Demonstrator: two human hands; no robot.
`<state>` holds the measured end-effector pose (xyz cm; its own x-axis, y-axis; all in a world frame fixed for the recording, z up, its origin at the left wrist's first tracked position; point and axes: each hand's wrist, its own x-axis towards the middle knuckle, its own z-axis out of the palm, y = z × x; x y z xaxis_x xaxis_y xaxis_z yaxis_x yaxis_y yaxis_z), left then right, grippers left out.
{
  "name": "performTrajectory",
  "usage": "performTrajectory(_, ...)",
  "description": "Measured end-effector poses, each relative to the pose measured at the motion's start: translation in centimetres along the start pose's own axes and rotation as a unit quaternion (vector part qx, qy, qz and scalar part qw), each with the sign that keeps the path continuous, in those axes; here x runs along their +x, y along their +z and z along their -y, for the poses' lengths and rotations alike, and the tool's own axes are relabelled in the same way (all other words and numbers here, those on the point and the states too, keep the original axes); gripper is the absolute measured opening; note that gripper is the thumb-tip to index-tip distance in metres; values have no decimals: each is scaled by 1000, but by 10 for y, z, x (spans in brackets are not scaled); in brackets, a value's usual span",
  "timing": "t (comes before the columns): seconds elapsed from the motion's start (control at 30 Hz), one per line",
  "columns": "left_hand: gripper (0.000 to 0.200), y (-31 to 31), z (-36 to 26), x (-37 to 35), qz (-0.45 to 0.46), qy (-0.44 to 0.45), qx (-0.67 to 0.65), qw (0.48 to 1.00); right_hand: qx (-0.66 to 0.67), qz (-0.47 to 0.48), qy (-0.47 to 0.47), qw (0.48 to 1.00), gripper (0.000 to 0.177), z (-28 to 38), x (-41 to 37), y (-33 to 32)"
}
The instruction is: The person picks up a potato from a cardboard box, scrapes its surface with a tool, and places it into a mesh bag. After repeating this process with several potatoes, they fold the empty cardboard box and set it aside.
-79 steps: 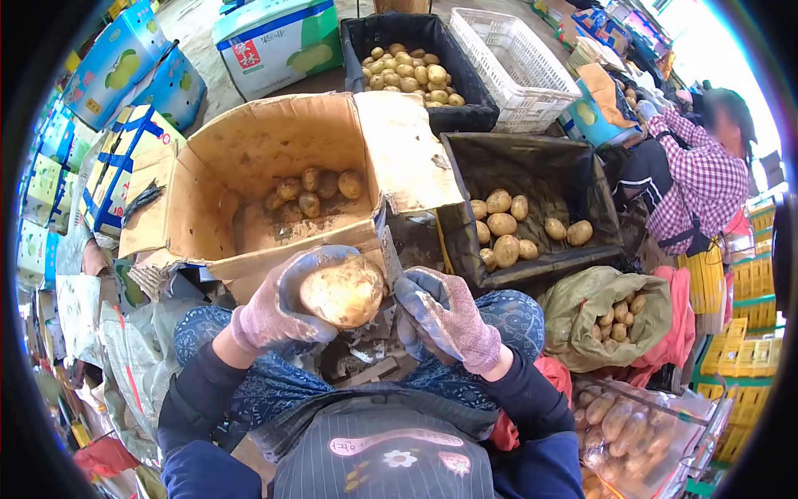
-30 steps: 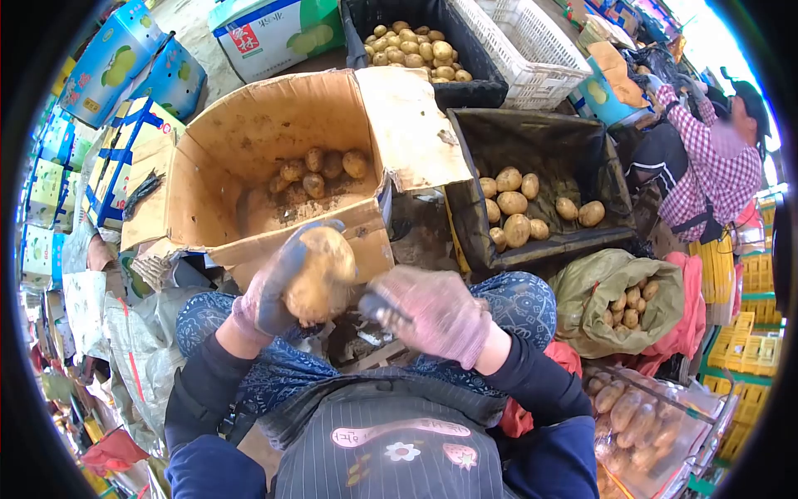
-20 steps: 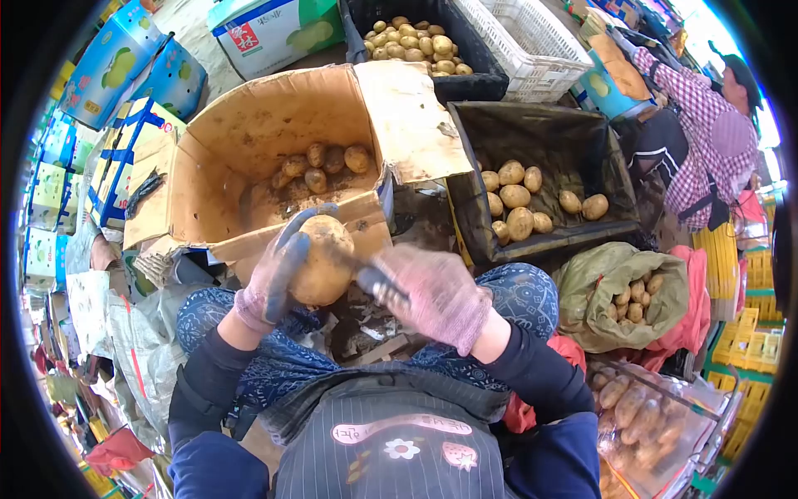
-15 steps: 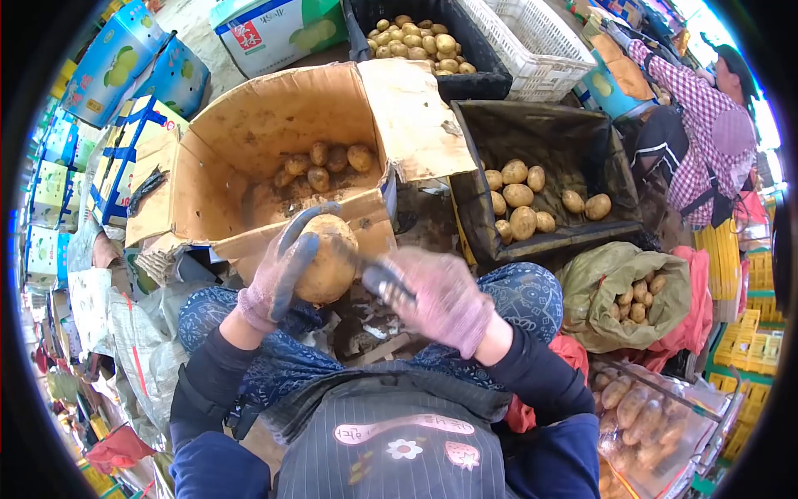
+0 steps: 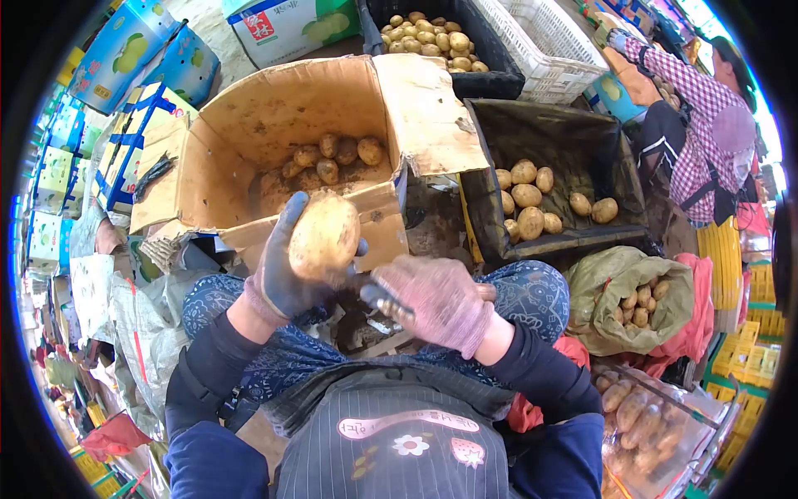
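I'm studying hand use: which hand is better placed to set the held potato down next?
Probably the left hand: it holds the potato, near the carton. The right hand is closer to the front black crate but does not hold the potato.

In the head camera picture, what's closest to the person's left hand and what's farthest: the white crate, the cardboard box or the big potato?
1. Big potato: right in the left hand.
2. Cardboard box: just ahead of that hand.
3. White crate: far ahead, off to the right, behind a black box.
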<state>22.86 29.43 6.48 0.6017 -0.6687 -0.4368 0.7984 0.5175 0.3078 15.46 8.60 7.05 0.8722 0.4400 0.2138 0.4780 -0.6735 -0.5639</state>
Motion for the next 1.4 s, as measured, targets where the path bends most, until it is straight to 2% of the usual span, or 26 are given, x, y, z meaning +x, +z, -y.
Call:
performTrajectory(0.1, 53, -8, -4, 4, 19, -10, 15, 1000, 98, -34, 9, 995, 20, -2, -3, 7)
performTrajectory(0.13, 59, -10, -1, 6, 27, -8, -58, 998, 123, -142, 4, 982, 19, -4, 2, 6)
performTrajectory(0.17, 58, -10, 2, 6, 14, 10, -62, 998, 100, -114, 55, 987, 17, -7, 2, 2)
performTrajectory(0.23, 57, -9, 5, 6, -11, 42, -64, 997, 58, -106, 55, 991, 18, -8, 5, 7)
performTrajectory(0.33, 55, -20, 3, 10, -7, 46, 19, 999, -46, 80, 61, 994, 18, 9, 7, 8)
performTrajectory(0.43, 54, -23, 7, 13, -92, 78, 64, 991, 42, -22, 51, 998, 17, 3, 7, 17)
performTrajectory(0.57, 53, -23, 7, 11, -82, 98, 76, 989, -5, -43, 79, 996, 18, 2, 18, 12)
performTrajectory(0.6, 53, -24, 7, 12, -70, 100, 77, 990, -81, 4, 46, 996, 20, 2, 16, 19)
performTrajectory(0.63, 53, -26, 7, 12, -66, 105, 77, 989, -94, 74, 56, 991, 19, 8, 16, 24)
performTrajectory(0.7, 54, -27, 6, 11, -56, 123, 81, 988, -67, 90, 45, 993, 18, 11, 9, 30)
performTrajectory(0.8, 55, -30, 4, 8, -38, 160, 81, 983, 45, -46, 55, 996, 19, 2, 14, 14)
performTrajectory(0.9, 58, -36, 4, 5, -27, 178, 83, 980, 44, -111, 106, 987, 17, -4, 17, 19)
performTrajectory(0.93, 56, -35, 3, 4, -30, 162, 79, 983, 44, -70, 108, 991, 17, -2, 17, 14)
performTrajectory(1.0, 56, -33, 2, 3, -37, 128, 70, 989, 25, -61, 92, 994, 18, 0, 16, 19)
performTrajectory(1.07, 53, -28, 4, 4, -52, 121, 79, 988, 0, -20, 40, 999, 20, 4, 16, 20)
performTrajectory(1.17, 54, -21, 3, 2, -61, 144, 80, 984, 18, 7, 45, 999, 21, 10, 12, 31)
performTrajectory(1.2, 57, -19, 3, 2, -60, 155, 76, 983, 59, -42, 33, 997, 21, 7, 12, 28)
performTrajectory(1.3, 58, -16, 7, 2, -80, 200, 106, 971, 66, -71, 104, 990, 21, 2, 19, 18)
performTrajectory(1.33, 58, -15, 8, 2, -90, 214, 124, 965, 85, -79, 120, 986, 15, 4, 21, 19)
performTrajectory(1.4, 56, -17, 6, 3, -68, 187, 109, 974, 73, -77, 48, 993, 19, 7, 20, 21)
